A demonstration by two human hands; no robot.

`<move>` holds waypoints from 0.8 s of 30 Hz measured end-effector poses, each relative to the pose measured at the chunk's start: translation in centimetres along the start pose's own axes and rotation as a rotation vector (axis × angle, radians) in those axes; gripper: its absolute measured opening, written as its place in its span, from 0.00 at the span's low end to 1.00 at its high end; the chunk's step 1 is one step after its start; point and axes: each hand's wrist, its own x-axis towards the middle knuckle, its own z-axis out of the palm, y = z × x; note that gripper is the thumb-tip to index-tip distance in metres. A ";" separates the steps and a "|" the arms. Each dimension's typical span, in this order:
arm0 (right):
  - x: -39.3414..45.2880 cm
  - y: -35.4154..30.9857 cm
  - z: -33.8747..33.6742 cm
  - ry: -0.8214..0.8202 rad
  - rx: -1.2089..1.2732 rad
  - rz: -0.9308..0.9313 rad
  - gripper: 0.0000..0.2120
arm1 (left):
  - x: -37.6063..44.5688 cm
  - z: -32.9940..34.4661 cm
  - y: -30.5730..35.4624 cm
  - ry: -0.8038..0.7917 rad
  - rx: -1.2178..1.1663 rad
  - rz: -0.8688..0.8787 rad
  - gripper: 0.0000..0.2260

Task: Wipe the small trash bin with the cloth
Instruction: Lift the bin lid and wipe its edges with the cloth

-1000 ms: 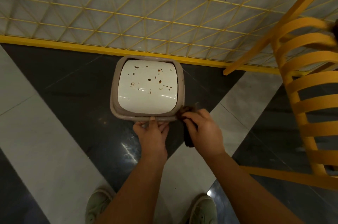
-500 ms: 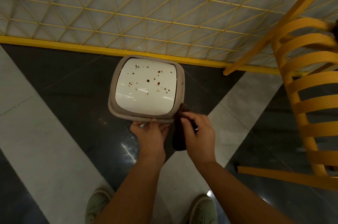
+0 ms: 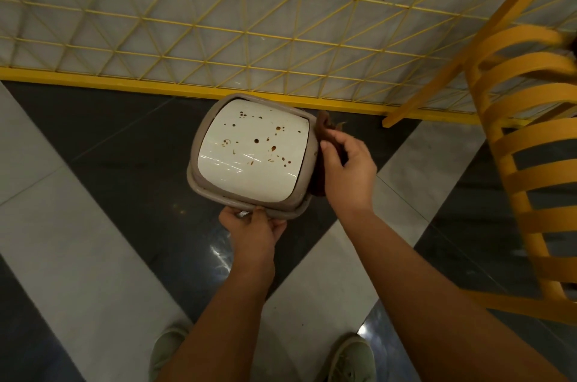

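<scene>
Plastic by the look of it, the small trash bin (image 3: 253, 153) stands on the dark floor tile (image 3: 103, 144) just before the yellow grid fence (image 3: 218, 38), tilted; it seems light, stiff and glossy, likely slippery, so the rim is the sensible hold; left hand (image 3: 253, 225) pinches the near rim; right hand (image 3: 348, 167) presses the brown cloth (image 3: 323, 128) to the bin's right side, fingers curled round it; no brand or writing is legible.
</scene>
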 end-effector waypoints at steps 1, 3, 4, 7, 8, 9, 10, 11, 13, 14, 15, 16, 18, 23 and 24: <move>0.1 0.4 0.4 -0.002 0.038 0.091 0.11 | 0.0 0.0 0.1 0.000 -0.001 -0.005 0.17; -0.5 1.0 0.8 0.002 0.079 0.206 0.10 | -0.1 0.1 0.1 -0.004 0.006 0.001 0.18; -1.2 1.2 0.8 0.004 0.079 0.216 0.09 | -0.1 0.1 0.0 -0.006 0.004 0.011 0.18; -4.0 1.4 0.4 -0.022 0.110 0.195 0.08 | -0.2 0.1 -0.1 -0.022 -0.025 0.028 0.19; -5.3 1.6 0.3 -0.045 0.123 0.166 0.07 | -0.2 0.2 -0.2 -0.028 -0.031 0.034 0.19; -6.6 1.7 0.1 -0.063 0.126 0.126 0.07 | -0.2 0.2 -0.2 -0.028 -0.020 0.040 0.20; -7.7 1.7 -0.1 -0.071 0.124 0.080 0.08 | -0.2 0.1 -0.3 -0.022 0.001 0.048 0.20; -8.5 1.5 -0.3 -0.070 0.127 0.024 0.09 | -0.2 0.1 -0.3 -0.017 0.015 0.053 0.20; -8.3 0.5 -1.0 -0.057 0.150 -0.109 0.11 | -0.3 0.1 -0.2 -0.031 -0.015 0.048 0.20; -7.4 -0.1 -1.2 -0.050 0.152 -0.171 0.11 | -0.3 0.1 -0.2 -0.039 -0.036 0.037 0.21; -6.1 -0.8 -1.3 -0.042 0.144 -0.215 0.11 | -0.3 0.1 -0.1 -0.040 -0.046 0.023 0.21; -4.7 -1.5 -1.3 -0.033 0.127 -0.227 0.11 | -0.2 0.1 -0.1 -0.035 -0.044 0.011 0.21; -2.1 -1.7 -0.6 0.002 0.107 -0.133 0.10 | 0.0 0.1 -0.2 -0.014 -0.027 -0.001 0.21; -2.3 1.5 0.9 0.019 0.156 0.245 0.09 | -0.2 0.2 -0.4 -0.018 -0.002 0.026 0.19; -3.4 1.8 0.7 0.012 0.169 0.255 0.09 | -0.2 0.2 -0.4 -0.024 -0.012 0.028 0.20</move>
